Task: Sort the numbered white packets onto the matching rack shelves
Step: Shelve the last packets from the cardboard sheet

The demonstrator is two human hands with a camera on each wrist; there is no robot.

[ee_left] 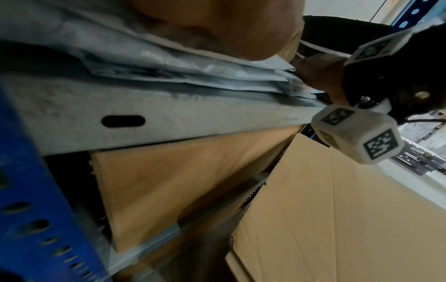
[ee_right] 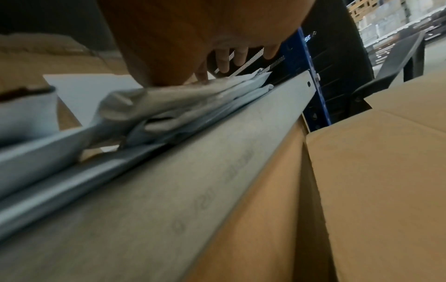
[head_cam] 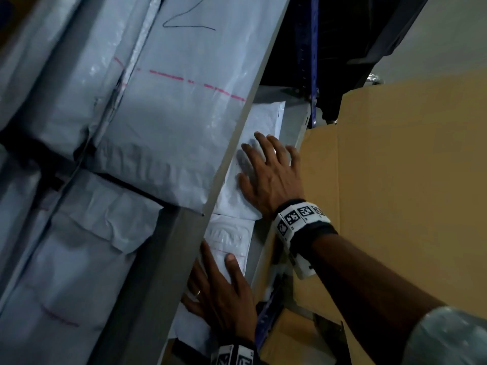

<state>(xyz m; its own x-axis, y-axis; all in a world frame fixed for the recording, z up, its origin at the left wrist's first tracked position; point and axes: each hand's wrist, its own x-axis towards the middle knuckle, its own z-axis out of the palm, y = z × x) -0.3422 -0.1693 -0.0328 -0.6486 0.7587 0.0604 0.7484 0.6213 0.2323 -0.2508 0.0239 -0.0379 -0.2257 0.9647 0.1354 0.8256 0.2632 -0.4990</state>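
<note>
Several white packets lie stacked on the lower grey rack shelf [head_cam: 297,122]. My right hand [head_cam: 266,164] lies flat with spread fingers on the top packet [head_cam: 266,119]. My left hand [head_cam: 218,277] presses flat on a nearer packet [head_cam: 226,235] of the same stack. The right wrist view shows the palm [ee_right: 181,38] resting on the crumpled packets [ee_right: 183,99] above the shelf's front beam [ee_right: 217,152]. In the left wrist view the palm [ee_left: 217,28] sits on the stack [ee_left: 193,72]. On the shelf above, a packet marked "2" [head_cam: 179,101] lies among other white packets.
The upper shelf's grey edge [head_cam: 237,133] overhangs the stack and hides part of it. A large cardboard box [head_cam: 395,154] stands close on the right. More cardboard boxes [ee_left: 169,181] sit under the lower shelf. A blue perforated upright [head_cam: 313,61] rises behind.
</note>
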